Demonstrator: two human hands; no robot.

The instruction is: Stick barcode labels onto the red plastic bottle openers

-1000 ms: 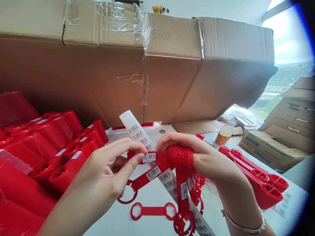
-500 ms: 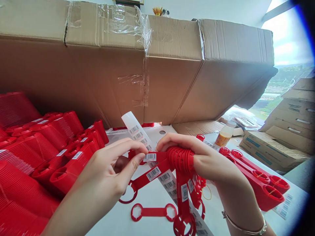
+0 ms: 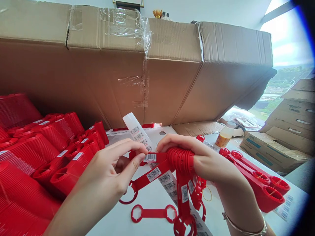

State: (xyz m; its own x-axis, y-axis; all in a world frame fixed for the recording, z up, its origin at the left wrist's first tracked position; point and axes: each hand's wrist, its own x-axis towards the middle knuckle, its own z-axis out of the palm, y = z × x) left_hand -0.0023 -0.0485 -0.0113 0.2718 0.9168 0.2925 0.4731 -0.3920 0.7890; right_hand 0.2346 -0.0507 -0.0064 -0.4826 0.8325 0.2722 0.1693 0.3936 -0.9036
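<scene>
My right hand [image 3: 211, 160] is closed round a stack of flat red plastic straps with ring ends [image 3: 180, 160]; several of them hang down from it, each bearing a barcode label. My left hand [image 3: 110, 172] pinches the top strap [image 3: 157, 157] between thumb and forefinger, right at its white barcode sticker [image 3: 150, 157]. A long backing strip of barcode stickers [image 3: 139, 134] runs from behind my hands down across the white table. One loose red strap [image 3: 154, 212] lies flat on the table below my hands.
Big piles of stacked red straps [image 3: 36, 154] fill the left. More bundled straps [image 3: 261, 183] lie at the right. A large cardboard box [image 3: 147, 68] leans overhead behind. A small orange bottle [image 3: 223, 136], cartons [image 3: 273, 147] and a yellow rubber band [image 3: 208, 191] sit to the right.
Almost nothing has changed: both hands keep the same grip on the straps, and the view has tilted down very slightly.
</scene>
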